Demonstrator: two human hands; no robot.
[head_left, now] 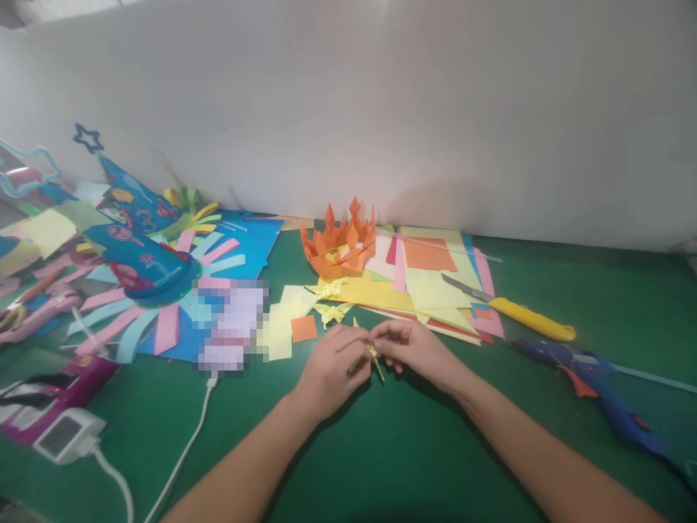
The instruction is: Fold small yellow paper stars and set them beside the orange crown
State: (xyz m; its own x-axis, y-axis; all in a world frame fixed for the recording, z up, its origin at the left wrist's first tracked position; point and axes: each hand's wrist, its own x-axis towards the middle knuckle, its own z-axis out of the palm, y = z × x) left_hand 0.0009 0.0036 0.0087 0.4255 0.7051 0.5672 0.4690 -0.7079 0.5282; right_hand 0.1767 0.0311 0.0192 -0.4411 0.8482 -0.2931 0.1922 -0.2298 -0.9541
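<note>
Between the fingertips of both hands is a small pale-yellow folded paper piece (380, 372), mostly hidden by the fingers. My left hand (333, 369) is closed round its left side, and my right hand (418, 351) pinches it from the right. Just behind the hands lie a yellow folded paper butterfly (333, 314) and a second yellow folded piece (329, 290). Farther back stands an orange folded-paper crown-like ring (340, 250), with some yellow inside it. A small orange paper square (303, 328) lies left of the butterfly.
A yellow-handled knife (531, 318) and a blue glue gun (593, 374) lie right on the green table (435, 465). Coloured paper sheets (441, 287) are stacked behind. Decorated blue cone hats (144, 265), a blurred-out object (234, 323), a power strip (81, 388) and white cables occupy the left.
</note>
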